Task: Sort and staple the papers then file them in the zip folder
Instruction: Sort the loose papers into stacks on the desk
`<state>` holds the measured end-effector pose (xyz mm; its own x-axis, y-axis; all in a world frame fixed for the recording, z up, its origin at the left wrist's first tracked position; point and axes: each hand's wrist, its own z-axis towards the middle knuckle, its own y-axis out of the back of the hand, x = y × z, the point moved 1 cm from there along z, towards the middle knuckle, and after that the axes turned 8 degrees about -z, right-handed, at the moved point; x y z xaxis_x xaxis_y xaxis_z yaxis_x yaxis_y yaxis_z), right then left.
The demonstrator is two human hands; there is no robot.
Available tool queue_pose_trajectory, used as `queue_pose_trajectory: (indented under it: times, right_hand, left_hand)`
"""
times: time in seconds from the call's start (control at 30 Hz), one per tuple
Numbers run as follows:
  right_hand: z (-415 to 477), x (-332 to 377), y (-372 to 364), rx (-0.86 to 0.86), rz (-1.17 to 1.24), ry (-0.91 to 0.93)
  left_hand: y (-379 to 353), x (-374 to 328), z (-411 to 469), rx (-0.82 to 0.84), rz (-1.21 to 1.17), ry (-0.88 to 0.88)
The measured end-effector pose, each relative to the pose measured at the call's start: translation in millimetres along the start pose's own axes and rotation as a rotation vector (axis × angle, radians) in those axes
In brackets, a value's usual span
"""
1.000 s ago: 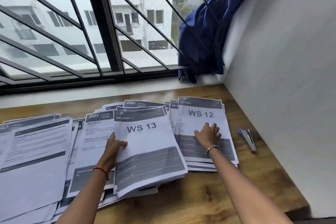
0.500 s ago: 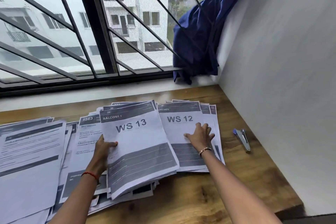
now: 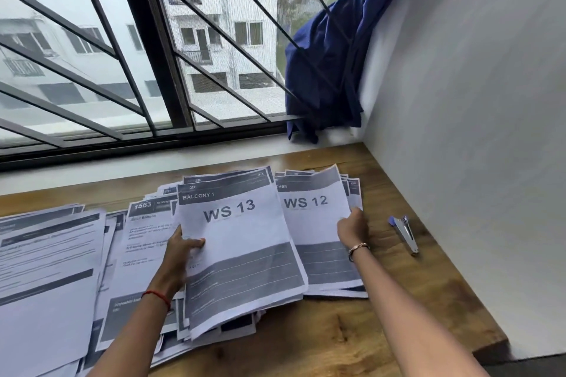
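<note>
left grip [image 3: 179,254] pinches ws 13 sheaf [image 3: 245,236]; right grip [image 3: 352,226] (seemingly) clasps ws 12 stack [image 3: 312,223].

Light: soft, cool daylight from the barred window [image 3: 214,40], moderately bright. Shadows: faint, diffuse. Side wall [image 3: 474,101]: evenly lit grey. Frame edges: wide-angle bowing. Small print on papers [image 3: 239,239]: soft, unreadable.

The white printed paper stack marked WS 13 [image 3: 239,239] covers the left side of the white printed paper stack marked WS 12 [image 3: 318,223], so the word on its dark bar reads only "CHEN". The left hand [image 3: 180,254] shows just a thumb; its fingers are under the WS 13 stack. The fingertips of the right hand [image 3: 352,228] hide under the WS 12 stack's edge. The small print is too blurry to read. The spread-out pile of white papers [image 3: 46,269] runs off the left and bottom edges.
</note>
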<state>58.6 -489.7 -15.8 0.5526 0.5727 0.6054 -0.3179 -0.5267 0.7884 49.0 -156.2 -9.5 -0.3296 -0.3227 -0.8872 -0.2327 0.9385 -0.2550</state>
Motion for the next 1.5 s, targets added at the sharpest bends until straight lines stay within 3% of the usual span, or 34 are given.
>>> queue_pose_trajectory:
  times: [0.2,0.33,0.57,0.63,0.8,0.97,1.13,1.3,1.5]
  right_hand:
    - [11.9,46.3,29.7,-0.364,0.424,-0.079]
    - [22.6,63.1,24.0,-0.291,0.695,-0.178]
    - [-1.8,79.3,5.0,-0.275,0.835,-0.112]
    - [-1.7,84.7,0.4,-0.165,0.759,-0.017]
    - [-22.2,70.8,-39.6,0.301,0.393,0.107]
    - [-53.6,59.9,-61.3,0.471,0.111,0.301]
    - [-49.2,58.2,-56.1,0.395,-0.030,0.299]
    - [-23.5,31.8,-23.8,0.101,-0.212,0.015]
    - [-9.6,6.4,-5.8,0.044,-0.311,-0.234]
  left_hand:
    - [8.3,5.3,2.1,-0.047,0.144,-0.005]
    - [17.8,11.5,4.8,-0.055,0.183,0.013]
    - [20.7,18.2,5.5,-0.034,0.180,0.032]
    - [22.5,18.0,4.9,-0.034,0.168,0.052]
    - [25.9,20.6,3.5,-0.066,0.114,0.029]
    - [41.3,39.6,21.8,-0.055,0.152,0.002]
    - [23.9,24.9,1.8,-0.062,0.261,-0.044]
    - [23.4,26.8,3.1,-0.084,0.269,-0.031]
    - [25.9,29.3,7.3,-0.114,0.255,-0.015]
